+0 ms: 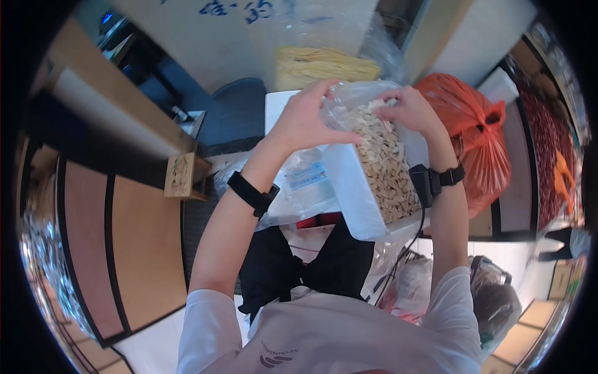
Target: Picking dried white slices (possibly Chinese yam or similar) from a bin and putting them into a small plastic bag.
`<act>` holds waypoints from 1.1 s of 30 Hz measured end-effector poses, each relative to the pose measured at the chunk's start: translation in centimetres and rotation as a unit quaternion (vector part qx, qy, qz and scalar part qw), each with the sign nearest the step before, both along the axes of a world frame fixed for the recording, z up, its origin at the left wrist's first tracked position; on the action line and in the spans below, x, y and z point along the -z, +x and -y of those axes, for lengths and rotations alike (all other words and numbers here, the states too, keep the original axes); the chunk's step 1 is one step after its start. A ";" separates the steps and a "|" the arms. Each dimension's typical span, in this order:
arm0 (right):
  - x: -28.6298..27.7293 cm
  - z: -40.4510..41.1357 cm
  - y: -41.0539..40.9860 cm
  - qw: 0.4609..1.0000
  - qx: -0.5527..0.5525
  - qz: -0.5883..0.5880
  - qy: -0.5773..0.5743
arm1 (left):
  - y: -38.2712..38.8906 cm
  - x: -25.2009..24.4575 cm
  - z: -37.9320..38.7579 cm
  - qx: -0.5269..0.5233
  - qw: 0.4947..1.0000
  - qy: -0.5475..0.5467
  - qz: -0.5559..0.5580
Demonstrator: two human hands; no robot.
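Note:
A white box (357, 191) full of pale, dried, chopped pieces (385, 173) stands tilted on a white surface before me. A clear plastic bag (341, 110) lies at its far end. My left hand (310, 117) is spread over the bag and the box's far left corner, the thumb reaching to the pieces; whether it grips the film is unclear. My right hand (406, 110) is at the far end of the pieces, with thumb and fingertips pinched on some pale pieces. Left of the box lies a clear plastic bag with blue print (306, 177).
A tied red plastic bag (472, 126) bulges right of the box. Yellowish sheets in plastic (327, 68) lie beyond it. A small wooden stool (180, 175) stands left. Bagged goods (495, 304) are at the lower right, and a person (567, 243) stands at the far right.

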State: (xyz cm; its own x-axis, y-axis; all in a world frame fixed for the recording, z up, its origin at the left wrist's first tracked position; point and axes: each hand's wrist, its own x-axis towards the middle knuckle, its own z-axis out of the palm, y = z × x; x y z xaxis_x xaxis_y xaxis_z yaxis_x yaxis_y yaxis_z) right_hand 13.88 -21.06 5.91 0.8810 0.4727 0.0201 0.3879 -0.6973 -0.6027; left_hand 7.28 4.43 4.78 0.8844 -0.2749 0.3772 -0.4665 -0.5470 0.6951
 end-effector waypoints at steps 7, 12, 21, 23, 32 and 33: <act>-3.0 1.9 -2.2 0.950 0.041 -0.042 0.306 | 1.8 0.4 4.5 0.049 0.999 0.015 0.009; -1.9 -0.3 -2.2 0.888 -0.034 -0.040 0.456 | 2.3 0.2 5.7 0.078 0.996 -0.037 -0.017; -1.4 -0.6 -2.3 0.908 -0.128 -0.045 0.396 | 3.5 1.6 4.4 0.175 0.952 -0.218 -0.122; -1.5 -0.3 -2.3 0.920 -0.146 -0.012 0.363 | 3.7 1.7 4.2 0.188 0.949 -0.210 -0.141; -2.1 -0.1 -2.9 0.959 -0.186 0.079 0.200 | 2.9 0.8 4.7 0.202 0.956 -0.158 -0.139; -2.0 -0.2 -2.8 0.952 -0.206 0.098 0.205 | 2.9 0.9 4.7 0.195 0.962 -0.149 -0.120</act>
State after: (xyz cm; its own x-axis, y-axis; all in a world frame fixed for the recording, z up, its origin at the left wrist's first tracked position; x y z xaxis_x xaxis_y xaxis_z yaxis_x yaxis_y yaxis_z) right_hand 11.05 -20.82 7.90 0.5831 0.6941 0.4222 0.7105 -0.1836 -0.6793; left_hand 10.18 -0.29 3.89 0.8076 -0.5145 0.2884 -0.4024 -0.1231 0.9072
